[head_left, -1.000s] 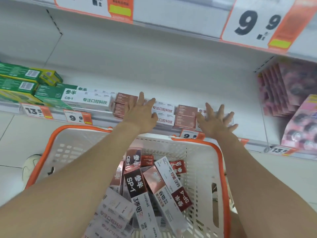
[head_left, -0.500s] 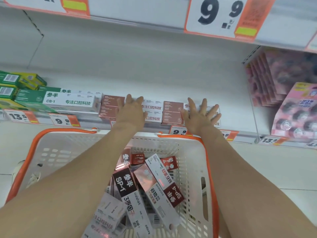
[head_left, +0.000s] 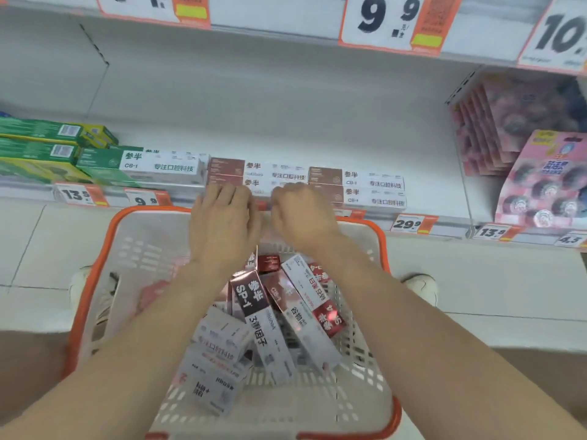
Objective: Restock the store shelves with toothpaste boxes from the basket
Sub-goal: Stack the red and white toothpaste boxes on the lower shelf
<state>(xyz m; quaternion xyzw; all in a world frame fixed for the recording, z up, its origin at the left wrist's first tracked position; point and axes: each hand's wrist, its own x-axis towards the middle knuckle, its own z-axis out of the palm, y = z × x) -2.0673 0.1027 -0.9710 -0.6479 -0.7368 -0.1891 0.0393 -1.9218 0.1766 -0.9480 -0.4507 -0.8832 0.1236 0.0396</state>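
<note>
toothpaste boxes point(head_left: 273, 315) lie jumbled in white orange-rimmed basket point(head_left: 95, 281).

Location: a retail shop aisle. A white metal shelf point(head_left: 286, 138) is carrying outward-facing rows of toothpaste boxes point(head_left: 371, 184). Price labels point(head_left: 409, 223) are lining the shelf edge, one reading 29.9. A large 9.9 price card point(head_left: 387, 20) is hanging at 1 o'clock. Pink retail packs point(head_left: 546, 185) are filling the bay at 3 o'clock. An orange-rimmed shopping basket point(head_left: 95, 265) is sitting at 6 o'clock over a pale tiled floor point(head_left: 476, 281).
</note>
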